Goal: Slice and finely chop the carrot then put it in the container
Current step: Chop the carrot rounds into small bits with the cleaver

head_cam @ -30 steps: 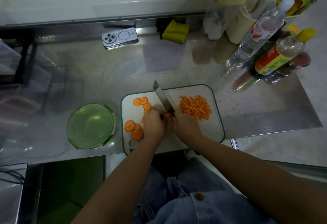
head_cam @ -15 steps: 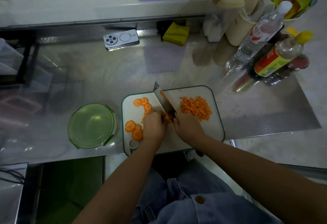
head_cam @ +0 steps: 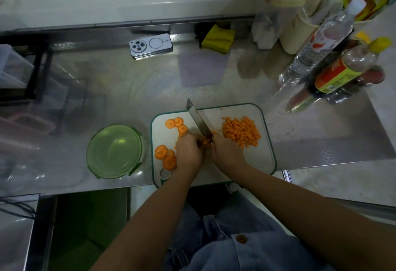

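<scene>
Sitting apparently empty, green container (head_cam: 115,151) flanks board; right hand (head_cam: 228,154) grips knife (head_cam: 200,123).

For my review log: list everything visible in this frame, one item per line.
cutting board: one, white with green rim, counter front edge
knife: one, steel, over board centre
carrot slices: several, orange, board's left side
chopped carrot: one pile, orange, board's right side
container: one, green, left of board
phone: one, white, counter back
cloth: one, yellow, counter back
bottles: several, counter right
left hand: holding carrot
right hand: gripping knife
</scene>
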`<state>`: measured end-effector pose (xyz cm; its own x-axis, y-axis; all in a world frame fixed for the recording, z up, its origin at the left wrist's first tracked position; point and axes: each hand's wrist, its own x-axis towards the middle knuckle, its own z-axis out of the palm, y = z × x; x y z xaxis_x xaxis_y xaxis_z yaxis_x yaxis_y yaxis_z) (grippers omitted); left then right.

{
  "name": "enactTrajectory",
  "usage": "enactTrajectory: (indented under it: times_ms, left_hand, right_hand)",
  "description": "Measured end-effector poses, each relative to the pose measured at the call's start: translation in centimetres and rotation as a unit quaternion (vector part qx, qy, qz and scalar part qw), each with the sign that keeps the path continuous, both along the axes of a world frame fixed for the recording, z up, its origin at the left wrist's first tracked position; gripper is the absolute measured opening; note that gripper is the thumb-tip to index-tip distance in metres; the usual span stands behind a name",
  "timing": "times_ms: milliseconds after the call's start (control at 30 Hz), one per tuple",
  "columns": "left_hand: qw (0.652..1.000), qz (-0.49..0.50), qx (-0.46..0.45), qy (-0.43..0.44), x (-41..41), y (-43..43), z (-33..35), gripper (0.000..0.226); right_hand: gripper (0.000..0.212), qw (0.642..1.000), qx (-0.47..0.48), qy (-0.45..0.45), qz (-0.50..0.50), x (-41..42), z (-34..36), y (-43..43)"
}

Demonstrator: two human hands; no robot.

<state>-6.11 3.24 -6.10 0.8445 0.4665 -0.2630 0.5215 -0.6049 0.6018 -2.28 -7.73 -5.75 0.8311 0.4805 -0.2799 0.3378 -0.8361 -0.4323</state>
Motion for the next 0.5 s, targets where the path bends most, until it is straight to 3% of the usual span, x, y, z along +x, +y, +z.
enactTrajectory:
  times_ms: [367,500]
  left_hand:
    - [1.000,-0.002,0.016,-0.017,-1.1,0.3,0.4,0.021]
    - [1.000,0.024,0.014,0.001,-0.9,0.2,0.7,0.013]
  right_hand:
    - [0.022,0.999,0.041,-0.022,0.011,0.7,1.7,-1.1]
    - [0.021,0.999,0.025,-0.023,0.030,0.3,2.1,-0.9]
